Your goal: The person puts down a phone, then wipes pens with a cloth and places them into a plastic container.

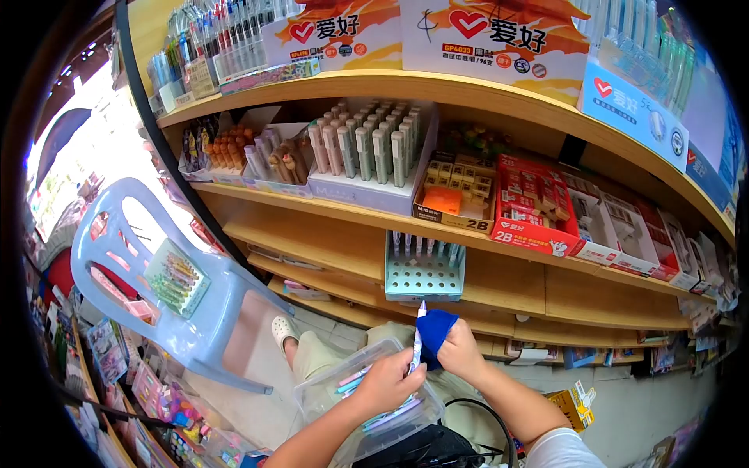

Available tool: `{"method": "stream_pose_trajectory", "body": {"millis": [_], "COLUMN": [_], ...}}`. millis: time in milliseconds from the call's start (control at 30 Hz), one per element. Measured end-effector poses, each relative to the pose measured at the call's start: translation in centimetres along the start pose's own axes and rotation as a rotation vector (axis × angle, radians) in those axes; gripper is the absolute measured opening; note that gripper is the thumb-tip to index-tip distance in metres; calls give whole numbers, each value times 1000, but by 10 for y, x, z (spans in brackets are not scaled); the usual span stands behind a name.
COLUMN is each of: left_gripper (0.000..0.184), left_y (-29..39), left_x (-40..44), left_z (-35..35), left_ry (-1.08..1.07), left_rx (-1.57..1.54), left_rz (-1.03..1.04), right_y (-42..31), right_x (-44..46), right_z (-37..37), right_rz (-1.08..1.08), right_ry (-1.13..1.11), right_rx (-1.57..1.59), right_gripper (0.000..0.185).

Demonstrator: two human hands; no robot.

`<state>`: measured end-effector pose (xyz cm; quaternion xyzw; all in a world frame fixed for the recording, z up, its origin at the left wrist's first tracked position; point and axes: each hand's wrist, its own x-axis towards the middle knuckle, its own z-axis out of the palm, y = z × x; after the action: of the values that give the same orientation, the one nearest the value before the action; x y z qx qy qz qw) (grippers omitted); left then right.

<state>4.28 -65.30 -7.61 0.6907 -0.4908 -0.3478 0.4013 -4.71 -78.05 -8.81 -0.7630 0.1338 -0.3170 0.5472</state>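
Observation:
A white and purple patterned pen (417,343) stands nearly upright in my left hand (388,382), whose fingers pinch its lower part. Bunched in my right hand (462,351) is a dark blue cloth (434,334), which lies against the pen's side. Below my hands a clear plastic box (320,394) holds several pastel pens (390,415). Just beyond the pen's tip, a light teal holder (425,292) with rows of round holes sits on the shelf; pens stand in its back rows and its front holes are empty.
Wooden shelves (499,287) carry a box of grouped pens (367,196), a red eraser box (534,240) and other stationery. On the left is a blue plastic chair (204,331) bearing a pen holder (178,278). A yellow box (573,407) stands on the floor at right.

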Motion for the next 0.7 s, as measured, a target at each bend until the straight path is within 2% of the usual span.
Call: {"method": "stream_pose_trajectory", "body": {"millis": [67,133,167,267,433,567,700], "left_gripper": [19,19,19,19,19,20,20], "left_y": [-3,-4,-4,2,-1,4,1], "left_x": [0,1,2,1,0,-3,-4], "left_z": [1,-1,-1,-3,1,-1,-1], "left_ry": [24,90,122,76,66,-4,7], "left_rx": [26,14,8,7,118,80,45], "left_rz": [29,54,67,38,68,23,28], "right_y": [1,-9,3,-9,-7,-4,-10], "right_x": [-3,-7,-15,-16,-6,10,10], "right_z": [-3,-2,2,-2,-4,-6,-12], "right_rz": [101,159,78,167,78,159,235], "right_ry": [-80,-262,-250,-235,12,216,202], "right_rx": [49,65,17,6,36,187,473], "right_gripper": [13,14,14,12,12,13,13]}}
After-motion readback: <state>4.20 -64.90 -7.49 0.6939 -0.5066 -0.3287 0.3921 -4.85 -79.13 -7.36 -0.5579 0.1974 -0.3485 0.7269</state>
